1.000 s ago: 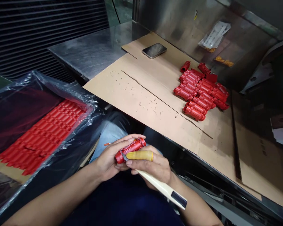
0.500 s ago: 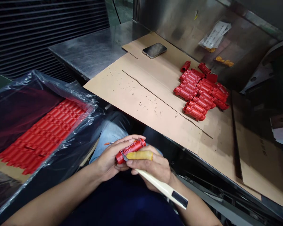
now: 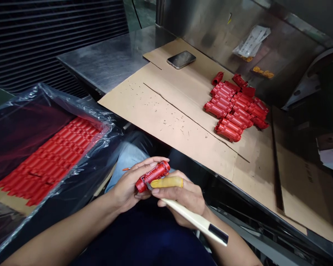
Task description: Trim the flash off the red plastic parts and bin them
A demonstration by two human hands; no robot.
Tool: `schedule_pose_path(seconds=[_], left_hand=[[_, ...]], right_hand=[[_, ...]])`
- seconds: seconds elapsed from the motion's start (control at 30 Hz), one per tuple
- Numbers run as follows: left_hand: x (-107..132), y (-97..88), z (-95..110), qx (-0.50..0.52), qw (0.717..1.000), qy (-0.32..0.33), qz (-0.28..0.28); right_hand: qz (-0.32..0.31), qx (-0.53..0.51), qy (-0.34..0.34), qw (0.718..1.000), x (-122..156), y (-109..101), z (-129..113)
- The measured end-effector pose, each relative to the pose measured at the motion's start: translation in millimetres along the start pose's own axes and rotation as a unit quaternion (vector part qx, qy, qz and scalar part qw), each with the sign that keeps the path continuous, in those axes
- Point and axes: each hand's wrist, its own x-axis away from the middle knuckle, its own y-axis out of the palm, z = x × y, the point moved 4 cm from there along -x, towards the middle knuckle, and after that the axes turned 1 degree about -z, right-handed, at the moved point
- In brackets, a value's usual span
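Observation:
My left hand (image 3: 127, 186) is closed round a red plastic cylinder part (image 3: 153, 176), held over my lap. My right hand (image 3: 183, 197) grips a cream-handled knife (image 3: 195, 221), its blade tip against the part's lower end. A yellow finger cot (image 3: 168, 182) covers my right index finger, which lies along the part. A thin orange sliver (image 3: 127, 169) shows just behind my left fingers.
A pile of the same red parts (image 3: 235, 109) lies on the cardboard sheet (image 3: 169, 111) over the steel table. A phone (image 3: 181, 59) rests further back. At the left, a plastic-lined box (image 3: 30, 111) holds rows of red parts (image 3: 51, 157). Bagged small orange pieces (image 3: 262, 71) lie at the far right.
My right hand and the knife have shifted slightly right and down, with the handle tilting lower. The red part stays in my left hand.

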Motion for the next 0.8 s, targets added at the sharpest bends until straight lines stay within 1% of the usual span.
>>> schedule_pose_path(seconds=[0.2, 0.3, 0.37, 0.47, 0.57, 0.63, 0.7, 0.73, 0.8], left_hand=[[0.0, 0.4, -0.2, -0.001, 1.000, 0.003, 0.002], [1.1, 1.8, 1.0, -0.008, 1.000, 0.001, 0.007], [1.6, 2.2, 2.4, -0.014, 1.000, 0.011, 0.018], [1.5, 1.5, 4.4, -0.022, 0.998, 0.042, 0.042], [0.4, -0.4, 4.3, -0.029, 0.996, 0.059, 0.062], [-0.6, -1.9, 4.0, -0.035, 0.995, 0.063, 0.073], [-1.4, -3.0, 3.9, -0.044, 0.994, 0.063, 0.083], [-1.7, -3.5, 3.9, -0.049, 0.993, 0.062, 0.086], [-2.3, -4.2, 3.6, -0.058, 0.993, 0.058, 0.089]], right_hand=[[-0.002, -0.002, -0.013, 1.000, -1.9, 5.1, 0.4], [0.002, 0.019, -0.018, 1.000, 0.0, 5.3, 1.3], [-0.007, 0.035, -0.021, 0.999, 1.0, 4.9, 1.4], [-0.047, 0.096, -0.044, 0.993, 0.4, 6.3, -0.8], [-0.078, 0.192, -0.068, 0.976, -2.6, 9.0, -3.5], [-0.084, 0.244, -0.106, 0.960, -4.4, 11.2, -6.9], [-0.084, 0.274, -0.142, 0.947, -5.0, 13.1, -10.2], [-0.082, 0.279, -0.144, 0.946, -5.0, 13.2, -10.8], [-0.080, 0.258, -0.107, 0.957, -5.0, 11.3, -9.1]])
